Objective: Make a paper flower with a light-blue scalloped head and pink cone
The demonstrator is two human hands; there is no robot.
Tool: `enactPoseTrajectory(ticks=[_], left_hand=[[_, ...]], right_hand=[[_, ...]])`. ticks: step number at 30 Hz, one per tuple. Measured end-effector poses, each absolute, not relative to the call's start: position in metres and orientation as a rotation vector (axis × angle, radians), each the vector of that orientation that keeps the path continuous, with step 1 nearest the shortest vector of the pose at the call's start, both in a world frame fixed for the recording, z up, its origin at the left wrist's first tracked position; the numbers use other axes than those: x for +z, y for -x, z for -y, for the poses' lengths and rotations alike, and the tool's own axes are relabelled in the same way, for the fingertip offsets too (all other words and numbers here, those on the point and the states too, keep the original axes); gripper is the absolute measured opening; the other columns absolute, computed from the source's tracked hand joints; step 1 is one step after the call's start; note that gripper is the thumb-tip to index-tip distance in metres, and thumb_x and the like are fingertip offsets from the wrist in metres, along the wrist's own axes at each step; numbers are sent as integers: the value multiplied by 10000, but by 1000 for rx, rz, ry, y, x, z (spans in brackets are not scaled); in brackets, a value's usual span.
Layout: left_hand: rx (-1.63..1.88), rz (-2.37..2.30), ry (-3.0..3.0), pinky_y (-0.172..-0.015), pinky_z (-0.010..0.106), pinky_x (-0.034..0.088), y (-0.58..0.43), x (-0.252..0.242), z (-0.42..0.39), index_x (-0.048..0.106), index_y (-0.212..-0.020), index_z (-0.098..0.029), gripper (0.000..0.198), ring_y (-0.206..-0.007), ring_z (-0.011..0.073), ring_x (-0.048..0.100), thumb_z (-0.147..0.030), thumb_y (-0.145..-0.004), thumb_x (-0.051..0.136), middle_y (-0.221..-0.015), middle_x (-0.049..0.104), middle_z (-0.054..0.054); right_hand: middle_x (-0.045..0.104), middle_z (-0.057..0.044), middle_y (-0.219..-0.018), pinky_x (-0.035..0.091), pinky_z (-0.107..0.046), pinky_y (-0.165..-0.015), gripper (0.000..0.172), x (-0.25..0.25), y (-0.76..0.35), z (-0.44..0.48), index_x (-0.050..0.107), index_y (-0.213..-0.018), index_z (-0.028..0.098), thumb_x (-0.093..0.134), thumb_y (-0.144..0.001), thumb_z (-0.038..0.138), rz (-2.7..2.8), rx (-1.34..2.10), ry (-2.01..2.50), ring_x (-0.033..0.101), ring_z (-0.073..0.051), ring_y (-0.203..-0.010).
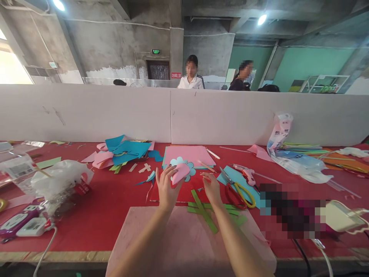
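My left hand (166, 186) is closed on a folded pink paper piece (180, 172), held just above a light blue scalloped paper shape (188, 169). My right hand (211, 186) rests palm down on a red sheet (184, 188), fingers curled; what its fingertips pinch, if anything, is too small to make out. Green paper strips (206, 212) lie crossed under my right wrist, on a pale pink board (187, 242). A pink sheet (188, 154) lies just beyond my hands.
Scissors with yellow and red handles (239, 189) and a glue gun (245, 173) lie right of my hands. Blue and pink scraps (123, 152) are piled at back left. Plastic bags (59, 179), power strips (23, 225) left; paper packs (296, 157) right. Two people sit behind a white partition (173, 115).
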State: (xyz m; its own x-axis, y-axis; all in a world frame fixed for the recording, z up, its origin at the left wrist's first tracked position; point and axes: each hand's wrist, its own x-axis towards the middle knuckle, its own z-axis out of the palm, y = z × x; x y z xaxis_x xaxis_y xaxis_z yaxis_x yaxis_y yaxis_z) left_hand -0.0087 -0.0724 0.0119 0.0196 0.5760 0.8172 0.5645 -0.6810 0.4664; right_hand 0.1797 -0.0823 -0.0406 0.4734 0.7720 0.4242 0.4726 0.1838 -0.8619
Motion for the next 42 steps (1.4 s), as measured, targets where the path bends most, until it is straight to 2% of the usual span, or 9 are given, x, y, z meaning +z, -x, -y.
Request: enactPoseTrajectory(ticks=[7, 11, 13, 18, 25, 30, 35, 38, 42], left_hand=[[1607, -1278, -2133, -1078, 460, 110, 7, 12, 71, 461, -1012, -234, 344, -1117, 207, 478, -367, -720, 585, -1110, 575, 35], [1436, -1407, -1984, -978, 440, 302, 4, 5, 66, 474, -1040, -232, 427, -1239, 274, 311, -404, -676, 616, -1103, 563, 56], [1379, -1417, -1944, -913, 414, 365, 1, 0, 63, 466, -1056, -225, 451, -1202, 278, 353, -401, -670, 618, -1100, 556, 65], [1193, -1314, -1945, -893, 404, 377, -5, -12, 52, 389, -1213, -192, 626, -1083, 271, 475, -369, -660, 624, -1140, 545, 100], [1228, -1210, -1856, -831, 340, 427, -4, -15, 46, 403, -1238, -199, 529, -989, 216, 550, -285, -734, 540, -1074, 592, 82], [1397, -1271, -1787, -840, 320, 421, 4, -8, 45, 335, -1285, -226, 605, -1045, 210, 521, -305, -728, 556, -1191, 529, 82], [1402, -1302, -1777, -836, 326, 418, 6, -8, 45, 344, -1281, -219, 614, -1052, 221, 516, -324, -720, 569, -1178, 543, 84], [1339, -1299, -1786, -828, 318, 416, 5, -8, 45, 349, -1279, -219, 620, -1060, 226, 512, -337, -714, 575, -1184, 539, 79], [1287, -1319, -1750, -847, 309, 399, 5, -8, 46, 380, -1259, -200, 614, -1066, 233, 510, -341, -699, 591, -1180, 542, 86]], right_hand=[[626, -66, -972, 430, -352, -829, 233, -46, -182, 79, 606, -876, 193, 418, -743, 231, 1179, 330, 1505, 575, -202, -913], [639, -52, -948, 441, -354, -820, 229, -49, -182, 78, 607, -881, 203, 426, -749, 247, 1242, 317, 1520, 582, -200, -904], [644, -52, -936, 451, -357, -805, 229, -52, -182, 77, 610, -876, 204, 430, -741, 242, 1275, 296, 1532, 588, -201, -890], [641, -45, -934, 438, -375, -831, 221, -55, -188, 71, 609, -861, 212, 435, -726, 223, 1356, 273, 1529, 586, -203, -906], [633, -46, -935, 445, -351, -827, 180, -51, -192, 72, 613, -850, 213, 486, -731, 260, 1370, 375, 1525, 590, -192, -895], [583, -78, -1070, 356, -400, -928, 279, -45, -186, 79, 639, -858, 217, 556, -721, 447, 1577, 314, 1566, 505, -228, -1062], [422, -78, -1313, 249, -477, -989, 485, -45, -182, 85, 620, -1000, 272, 657, -593, 535, 1775, 363, 1635, 316, -285, -1243], [433, -99, -1302, 265, -439, -991, 401, -48, -185, 84, 632, -938, 237, 677, -613, 466, 1759, 353, 1620, 330, -261, -1239], [491, -121, -1230, 308, -377, -972, 228, -51, -190, 80, 632, -734, 186, 690, -629, 379, 1696, 316, 1588, 408, -234, -1183]])
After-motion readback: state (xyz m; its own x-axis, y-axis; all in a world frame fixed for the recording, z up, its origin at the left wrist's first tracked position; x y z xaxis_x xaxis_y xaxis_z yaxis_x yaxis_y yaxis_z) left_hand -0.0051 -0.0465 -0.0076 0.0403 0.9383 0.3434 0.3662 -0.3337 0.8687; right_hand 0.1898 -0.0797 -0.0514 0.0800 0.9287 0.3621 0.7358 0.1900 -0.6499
